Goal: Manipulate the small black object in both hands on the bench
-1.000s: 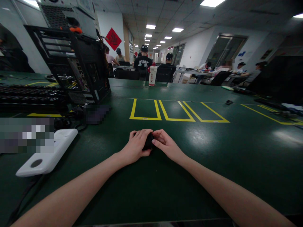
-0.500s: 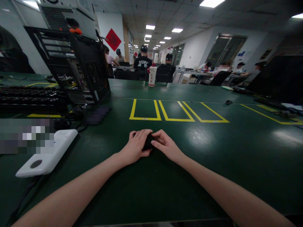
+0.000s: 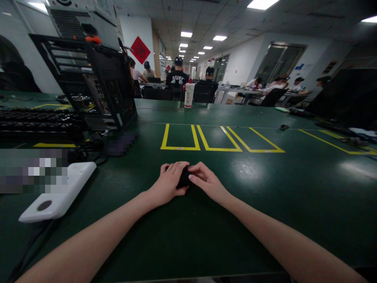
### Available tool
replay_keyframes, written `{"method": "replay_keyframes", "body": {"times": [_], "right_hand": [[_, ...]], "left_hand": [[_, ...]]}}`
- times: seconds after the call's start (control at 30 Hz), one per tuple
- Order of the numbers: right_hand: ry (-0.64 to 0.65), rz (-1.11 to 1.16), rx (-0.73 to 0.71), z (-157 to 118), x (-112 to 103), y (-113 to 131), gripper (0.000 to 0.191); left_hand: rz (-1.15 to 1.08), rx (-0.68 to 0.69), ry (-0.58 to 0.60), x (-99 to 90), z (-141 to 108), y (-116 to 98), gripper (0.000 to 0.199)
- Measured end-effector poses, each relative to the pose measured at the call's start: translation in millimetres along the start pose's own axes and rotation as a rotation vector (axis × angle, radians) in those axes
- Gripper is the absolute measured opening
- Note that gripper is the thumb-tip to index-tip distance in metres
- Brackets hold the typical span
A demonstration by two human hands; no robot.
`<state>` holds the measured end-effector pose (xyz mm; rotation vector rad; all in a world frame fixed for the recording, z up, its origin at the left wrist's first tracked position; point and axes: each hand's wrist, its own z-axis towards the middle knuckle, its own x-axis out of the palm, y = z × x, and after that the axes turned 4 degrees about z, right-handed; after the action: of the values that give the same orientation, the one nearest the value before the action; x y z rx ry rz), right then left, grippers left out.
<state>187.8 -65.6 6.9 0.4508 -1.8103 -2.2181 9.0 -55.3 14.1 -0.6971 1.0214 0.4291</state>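
A small black object [image 3: 183,177] rests on the green table [image 3: 188,232] in front of me; its kind cannot be made out, since fingers cover much of it. My left hand [image 3: 169,182] is closed round it from the left, fingers over the top and thumb along the near side. At its right end is my right hand [image 3: 207,181], with thumb and fingertips pinched close against the object's edge. What the right fingertips grip, if anything, is too small to see.
A white power strip [image 3: 59,194] with a cable lies on the left. Behind it stands a black open computer case [image 3: 112,88]. Yellow tape outlines [image 3: 180,148] mark the table ahead. Farther back is a white cup [image 3: 189,95]; several people sit beyond. A dark monitor [image 3: 347,96] stands right.
The hands and the black object stay nearly in place. My right thumb has shifted very slightly; the whole view has moved by a few pixels.
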Motion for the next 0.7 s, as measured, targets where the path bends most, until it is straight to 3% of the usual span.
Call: {"method": "replay_keyframes", "body": {"times": [0.3,0.6,0.7], "right_hand": [[0.01,0.012,0.051,2.7,-1.6,-3.5,0.026],[-0.02,-0.091,-0.059,0.9,-0.5,-1.1,0.013],[-0.021,-0.099,-0.047,1.9,-0.9,-1.9,0.017]], "left_hand": [[-0.016,0.002,-0.021,4.4,1.2,2.5,0.058],[-0.001,-0.002,-0.026,4.5,1.3,2.3,0.061],[-0.006,-0.002,-0.005,2.3,0.9,1.1,0.059]]}}
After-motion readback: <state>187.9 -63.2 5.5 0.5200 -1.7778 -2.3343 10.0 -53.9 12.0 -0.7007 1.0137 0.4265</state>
